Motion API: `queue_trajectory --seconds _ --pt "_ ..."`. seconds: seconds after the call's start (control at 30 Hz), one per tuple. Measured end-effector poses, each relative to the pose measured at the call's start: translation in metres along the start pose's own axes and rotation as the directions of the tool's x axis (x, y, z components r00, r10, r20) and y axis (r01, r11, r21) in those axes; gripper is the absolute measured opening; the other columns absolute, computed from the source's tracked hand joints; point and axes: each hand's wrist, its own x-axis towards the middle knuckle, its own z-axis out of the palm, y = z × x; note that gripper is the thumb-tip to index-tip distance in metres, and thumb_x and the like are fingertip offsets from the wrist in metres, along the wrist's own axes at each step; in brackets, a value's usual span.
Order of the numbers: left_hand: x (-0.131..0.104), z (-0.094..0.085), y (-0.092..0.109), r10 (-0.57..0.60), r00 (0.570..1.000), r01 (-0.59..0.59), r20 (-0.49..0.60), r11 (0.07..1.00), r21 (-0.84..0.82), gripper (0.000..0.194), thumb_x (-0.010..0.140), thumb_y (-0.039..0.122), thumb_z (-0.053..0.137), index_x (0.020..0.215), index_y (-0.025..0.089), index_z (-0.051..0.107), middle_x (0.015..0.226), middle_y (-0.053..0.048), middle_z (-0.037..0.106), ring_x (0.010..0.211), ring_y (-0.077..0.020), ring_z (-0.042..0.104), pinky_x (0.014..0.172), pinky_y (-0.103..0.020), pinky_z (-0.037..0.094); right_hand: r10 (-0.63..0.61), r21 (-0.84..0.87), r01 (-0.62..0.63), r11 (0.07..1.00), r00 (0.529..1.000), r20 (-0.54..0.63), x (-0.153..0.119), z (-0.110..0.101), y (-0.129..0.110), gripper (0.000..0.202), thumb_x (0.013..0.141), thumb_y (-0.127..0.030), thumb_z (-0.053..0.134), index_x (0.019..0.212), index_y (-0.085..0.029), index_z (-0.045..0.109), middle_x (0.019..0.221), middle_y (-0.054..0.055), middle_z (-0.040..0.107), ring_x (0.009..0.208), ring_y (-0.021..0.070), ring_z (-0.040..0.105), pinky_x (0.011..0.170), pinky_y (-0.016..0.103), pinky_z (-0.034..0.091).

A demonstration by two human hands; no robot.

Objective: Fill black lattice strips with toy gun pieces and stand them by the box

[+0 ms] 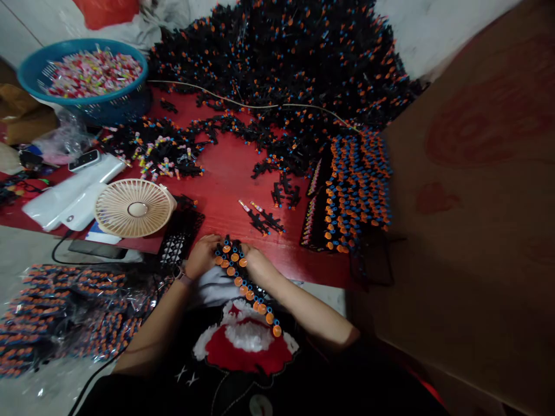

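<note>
At the table's front edge, my left hand (203, 255) closes around the left end of a cluster of small black toy guns (230, 260) with orange and blue tips. My right hand (252, 263) grips the same cluster from the right, its fingertips mostly hidden. A line of the orange tips runs down from there across my lap. Beyond my hands lie two black toy guns with candy-coloured tubes (262, 219) attached. A black perforated tray (177, 234) is just left of my left hand.
A blue basket (26, 75) of wrapped pink pieces stands back left, near a cream fan (134, 208). A large heap of toy guns (277, 52) covers the table's back. Packed rows (358, 190) stand right, beside a cardboard box (468, 202). Bagged rows (73, 318) lie lower left.
</note>
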Motion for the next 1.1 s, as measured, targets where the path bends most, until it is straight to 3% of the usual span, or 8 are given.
queue_trajectory --seconds 0.17,0.37,0.47,0.6,0.73,0.87,0.97,1.1 --pt "-0.001 0.002 0.001 -0.002 1.000 0.001 -0.019 1.000 -0.008 0.018 0.086 0.017 0.071 0.098 0.020 0.084 0.106 -0.012 0.084 0.102 -0.0295 0.078 0.102 -0.046 0.060 -0.017 0.099 0.024 0.995 0.997 -0.074 -0.007 0.000 0.013 0.009 0.089 -0.021 0.073 0.093 -0.023 0.065 0.087 0.002 0.073 0.078 0.0190 0.068 0.075 0.028 0.055" --pt "-0.001 0.003 0.003 -0.039 0.999 0.039 -0.022 0.999 -0.025 0.018 0.083 0.019 0.076 0.099 0.020 0.085 0.106 -0.012 0.084 0.102 -0.0301 0.078 0.104 -0.047 0.059 -0.107 0.089 0.121 0.989 0.984 -0.142 -0.018 0.008 0.017 0.009 0.100 -0.029 0.066 0.096 -0.022 0.067 0.095 0.008 0.075 0.088 0.0231 0.070 0.085 0.035 0.059" --pt "-0.001 0.002 0.002 -0.036 0.999 0.036 -0.027 0.999 -0.025 0.022 0.082 0.019 0.077 0.102 0.020 0.085 0.106 -0.012 0.084 0.101 -0.0301 0.078 0.102 -0.047 0.060 -0.061 0.095 0.064 0.993 0.997 -0.037 -0.013 -0.007 0.017 0.001 0.093 -0.021 0.070 0.092 -0.020 0.070 0.089 0.005 0.076 0.082 0.0210 0.070 0.080 0.032 0.058" --pt "-0.001 0.002 -0.001 -0.019 1.000 0.019 -0.017 1.000 -0.001 0.022 0.082 0.015 0.073 0.100 0.019 0.084 0.103 -0.012 0.083 0.098 -0.0295 0.077 0.099 -0.045 0.062 -0.113 0.171 0.114 0.979 0.993 -0.018 0.015 -0.041 0.020 0.024 0.090 -0.011 0.067 0.110 -0.018 0.078 0.107 0.008 0.081 0.091 0.0190 0.076 0.087 0.031 0.061" --pt "-0.002 0.002 -0.002 -0.060 0.998 0.061 -0.016 0.997 0.041 0.022 0.084 0.013 0.069 0.100 0.017 0.083 0.109 -0.013 0.084 0.102 -0.0294 0.076 0.104 -0.045 0.060 0.136 0.155 -0.117 0.981 0.983 -0.121 0.068 -0.048 0.011 0.059 0.105 -0.019 0.058 0.164 -0.013 0.053 0.108 0.010 0.083 0.083 0.0191 0.078 0.086 0.032 0.063" --pt "-0.001 0.000 0.001 -0.088 0.996 0.089 -0.013 0.994 0.067 0.018 0.084 0.012 0.067 0.094 0.019 0.082 0.100 -0.011 0.083 0.098 -0.0268 0.076 0.103 -0.041 0.061 0.302 -0.041 -0.312 0.949 0.940 -0.157 0.094 -0.032 -0.009 0.043 0.112 -0.032 0.057 0.150 -0.013 0.067 0.103 0.013 0.085 0.099 0.0245 0.081 0.092 0.031 0.059" --pt "0.000 -0.003 0.004 -0.116 0.993 0.117 -0.012 0.991 0.066 0.018 0.083 0.012 0.068 0.093 0.019 0.081 0.098 -0.010 0.083 0.096 -0.0259 0.077 0.099 -0.039 0.063 0.295 -0.159 -0.322 0.933 0.940 -0.170 0.072 -0.025 -0.019 0.033 0.115 -0.040 0.054 0.123 -0.020 0.079 0.112 0.013 0.084 0.106 0.0258 0.079 0.091 0.030 0.056" --pt "0.002 -0.005 0.010 -0.120 0.993 0.121 -0.014 0.991 0.049 0.021 0.084 0.014 0.069 0.098 0.020 0.083 0.109 -0.011 0.084 0.104 -0.0278 0.078 0.101 -0.042 0.063 0.366 -0.257 -0.422 0.869 0.900 -0.239 0.013 -0.026 -0.007 0.022 0.111 -0.032 0.057 0.119 -0.022 0.075 0.115 0.016 0.079 0.097 0.0265 0.077 0.083 0.032 0.054"
